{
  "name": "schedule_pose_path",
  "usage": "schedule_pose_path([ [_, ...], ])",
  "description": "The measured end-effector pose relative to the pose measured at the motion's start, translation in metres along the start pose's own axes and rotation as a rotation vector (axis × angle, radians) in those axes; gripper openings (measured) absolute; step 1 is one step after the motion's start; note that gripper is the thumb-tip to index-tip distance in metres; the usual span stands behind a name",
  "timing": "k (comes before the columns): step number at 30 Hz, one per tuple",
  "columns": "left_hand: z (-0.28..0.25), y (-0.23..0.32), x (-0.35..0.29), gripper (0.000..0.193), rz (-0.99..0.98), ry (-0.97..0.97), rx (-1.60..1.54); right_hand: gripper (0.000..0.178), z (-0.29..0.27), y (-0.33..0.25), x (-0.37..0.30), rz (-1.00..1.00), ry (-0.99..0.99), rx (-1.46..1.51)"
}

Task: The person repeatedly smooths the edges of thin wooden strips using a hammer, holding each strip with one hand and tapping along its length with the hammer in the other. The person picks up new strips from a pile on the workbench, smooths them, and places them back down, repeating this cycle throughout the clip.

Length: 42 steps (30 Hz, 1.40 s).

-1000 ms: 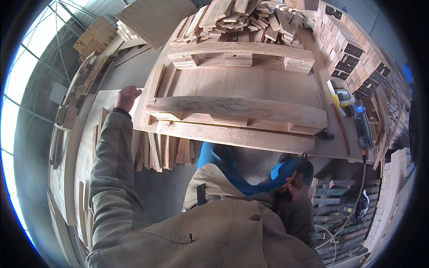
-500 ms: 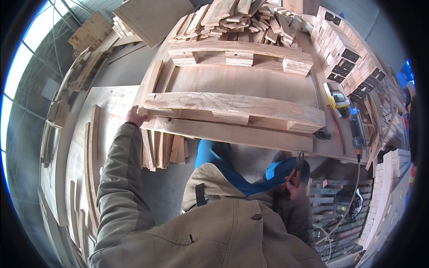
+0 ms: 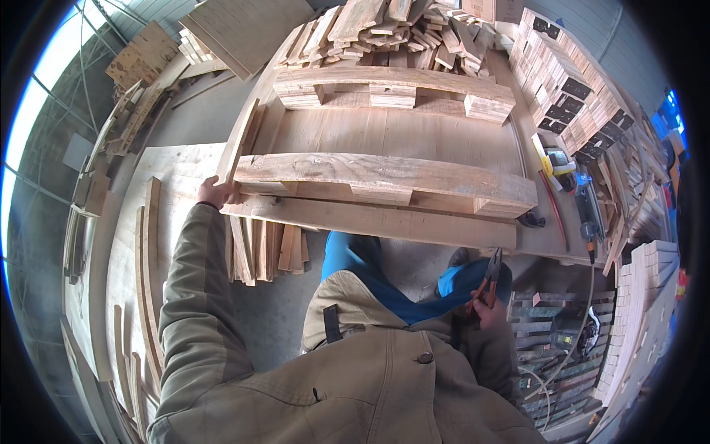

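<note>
At the left end of the workbench my left hand (image 3: 214, 192) is closed around the near end of a narrow wooden board (image 3: 240, 140), which points away from me. Beside it lies a long block-and-board piece, its top plank (image 3: 384, 177) resting on wooden blocks (image 3: 505, 207). A flat board (image 3: 377, 221) runs along the bench's near edge. Low in front of my body, my right hand (image 3: 490, 314) grips pliers (image 3: 490, 277) with orange-red handles, dark jaws pointing up and away. The handles partly hide the fingers.
Loose wood pieces (image 3: 370, 26) are heaped at the back, past a second block-and-board piece (image 3: 399, 79). Stacked blocks (image 3: 551, 81) stand back right. A nail gun (image 3: 588, 211) with a hose and a red bar (image 3: 553, 211) lie at the right. Planks (image 3: 151, 259) lie at left.
The narrow board's near end has come toward me and left, with my left hand shifting slightly left. My right hand and the pliers stay nearly in place. The view has shifted slightly.
</note>
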<state>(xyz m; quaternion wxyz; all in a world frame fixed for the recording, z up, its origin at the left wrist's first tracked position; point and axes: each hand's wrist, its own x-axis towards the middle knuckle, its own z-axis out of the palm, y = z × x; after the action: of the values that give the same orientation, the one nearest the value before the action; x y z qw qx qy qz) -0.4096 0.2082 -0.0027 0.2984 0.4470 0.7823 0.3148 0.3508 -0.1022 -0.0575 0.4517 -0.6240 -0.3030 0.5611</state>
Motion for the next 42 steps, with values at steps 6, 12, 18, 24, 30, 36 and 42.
schedule_pose_path([
  [6,-0.014,0.025,-0.045,0.046,-0.315,-0.091,-0.495,0.029,0.002,-0.006,-0.002,-0.001,-0.001,-0.026],
  [12,-0.011,0.040,-0.066,0.054,-0.332,-0.263,-0.614,0.029,-0.001,0.000,0.000,-0.001,-0.009,0.010],
  [18,-0.012,0.050,-0.076,0.054,-0.225,-0.209,-0.801,0.031,-0.007,0.007,0.004,-0.078,-0.064,-0.072],
  [24,-0.010,0.083,-0.121,0.060,-0.013,-0.249,-0.902,0.031,-0.008,0.008,0.004,-0.063,-0.049,-0.056],
  [30,0.014,0.121,-0.197,0.078,0.193,-0.545,-0.839,0.028,-0.004,0.001,0.001,-0.032,-0.046,-0.020],
  [36,0.088,0.143,-0.271,0.077,0.127,-1.100,-0.641,0.027,-0.001,-0.002,-0.001,-0.003,-0.032,-0.014],
  [42,0.170,0.135,-0.310,0.092,0.188,-1.508,-0.411,0.029,-0.002,-0.004,-0.008,-0.021,-0.026,0.008],
])
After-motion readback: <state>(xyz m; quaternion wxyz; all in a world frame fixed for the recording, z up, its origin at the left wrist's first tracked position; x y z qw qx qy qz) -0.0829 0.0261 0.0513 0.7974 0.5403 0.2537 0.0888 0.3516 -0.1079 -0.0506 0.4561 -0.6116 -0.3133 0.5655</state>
